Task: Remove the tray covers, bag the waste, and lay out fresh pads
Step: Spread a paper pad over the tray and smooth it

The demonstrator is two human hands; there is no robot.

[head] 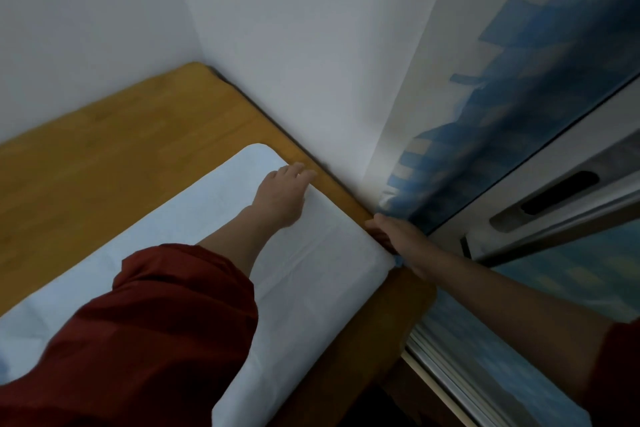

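Wooden bench [104, 149] carries pad [311, 288], long axis running from wall end toward lower left. Left hand [282, 196] pressed flat on wall end; right hand [394, 232] at its near corner, grip unclear.

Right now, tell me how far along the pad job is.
Done: one pad lies spread on the wooden surface. In hand: left hand presses it flat, right hand sits at its right edge. Left: bare wood beside it; no old covers or waste bag in view.

A wooden tabletop [104, 135] set in a wall corner carries one pale blue pad [156, 218] lying flat.
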